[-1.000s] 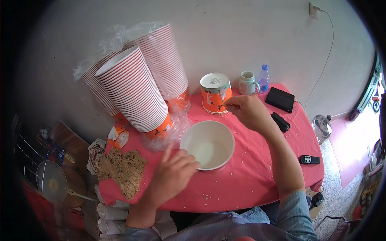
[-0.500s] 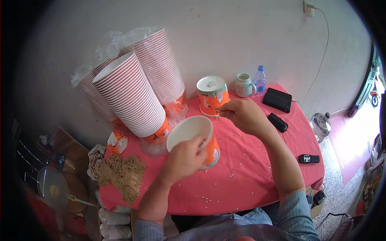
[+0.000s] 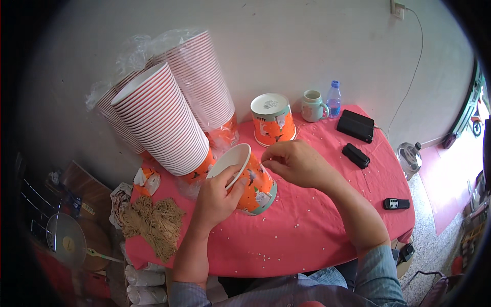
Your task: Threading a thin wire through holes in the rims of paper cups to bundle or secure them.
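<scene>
While my left hand (image 3: 217,198) pinches orange tub (image 3: 254,187) by rim, it tilts over mid-table (image 3: 327,230), mouth toward eleven o'clock, probably baring side for my right hand (image 3: 294,162) at two o'clock; fingertips pressed together, on what, can't tell.

1. Strong daylight enters from the right, bleaching part of the floor (image 3: 444,192) to glare.
2. The wall (image 3: 307,51) is evenly, softly lit; the lower left is dim.
3. The plastic wrap (image 3: 135,53) shows pale highlights.
4. The paper bucket (image 3: 260,190) looks fairly sharp.
5. Fisheye distortion bends the outer edges; the corners turn black.
</scene>
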Demonstrator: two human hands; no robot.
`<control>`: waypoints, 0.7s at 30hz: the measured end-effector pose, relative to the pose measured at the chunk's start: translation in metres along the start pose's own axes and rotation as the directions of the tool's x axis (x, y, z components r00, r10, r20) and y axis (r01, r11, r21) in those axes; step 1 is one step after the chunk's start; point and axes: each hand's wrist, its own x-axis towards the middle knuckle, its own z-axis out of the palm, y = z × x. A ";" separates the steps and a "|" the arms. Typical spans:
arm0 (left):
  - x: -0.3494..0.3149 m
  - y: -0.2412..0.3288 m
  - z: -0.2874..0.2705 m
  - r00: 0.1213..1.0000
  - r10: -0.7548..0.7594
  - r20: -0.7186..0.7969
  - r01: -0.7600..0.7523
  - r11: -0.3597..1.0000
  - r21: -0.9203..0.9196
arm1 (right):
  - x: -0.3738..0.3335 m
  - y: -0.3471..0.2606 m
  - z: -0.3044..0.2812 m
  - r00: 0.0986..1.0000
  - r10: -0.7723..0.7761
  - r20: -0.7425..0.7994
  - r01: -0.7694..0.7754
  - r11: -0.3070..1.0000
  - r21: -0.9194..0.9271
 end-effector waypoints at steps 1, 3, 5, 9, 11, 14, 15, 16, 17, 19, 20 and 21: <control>0.000 0.001 0.000 1.000 -0.002 -0.002 0.002 1.000 0.000 | 0.001 -0.002 0.002 1.000 0.022 0.016 -0.022 1.000 -0.022; 0.000 0.006 0.001 0.999 0.007 -0.042 -0.007 1.000 0.000 | 0.000 -0.002 0.005 0.999 0.044 0.030 -0.043 0.998 -0.047; 0.000 0.010 0.004 0.999 0.005 -0.042 -0.005 1.000 -0.003 | -0.001 0.003 0.010 1.000 -0.001 -0.023 -0.001 0.996 -0.088; -0.004 0.012 0.006 1.000 0.004 -0.027 -0.003 1.000 0.019 | -0.001 0.003 0.014 0.999 -0.038 -0.035 0.034 0.994 -0.102; -0.004 0.013 0.007 0.999 0.008 -0.032 -0.007 0.999 0.032 | -0.002 0.002 0.016 0.999 -0.030 -0.034 0.026 0.993 -0.118; -0.003 0.016 0.006 1.000 -0.012 -0.020 0.013 0.999 0.044 | -0.002 0.002 0.017 0.999 -0.016 -0.042 0.011 0.992 -0.123; -0.003 0.017 0.006 0.999 -0.035 -0.007 0.035 0.998 0.045 | -0.002 0.002 0.017 0.999 -0.017 -0.041 0.012 0.992 -0.123; -0.003 0.017 0.007 0.999 -0.036 -0.007 0.036 0.998 0.046 | -0.002 0.002 0.017 0.999 -0.010 -0.041 0.005 0.992 -0.128; -0.004 0.015 0.008 1.000 -0.022 -0.018 0.023 0.999 0.046 | -0.002 0.002 0.017 0.999 -0.003 -0.041 -0.002 0.991 -0.134; -0.004 0.013 0.009 1.000 -0.009 -0.029 0.011 0.999 0.048 | -0.002 0.001 0.017 0.999 -0.004 -0.042 -0.003 0.990 -0.144; -0.004 0.012 0.009 1.000 -0.016 -0.018 0.017 0.998 0.057 | -0.001 0.001 0.017 0.999 -0.003 -0.044 -0.004 0.988 -0.156; -0.004 0.012 0.009 1.000 -0.023 -0.007 0.023 0.998 0.066 | -0.001 0.001 0.017 0.999 -0.004 -0.044 -0.003 0.988 -0.155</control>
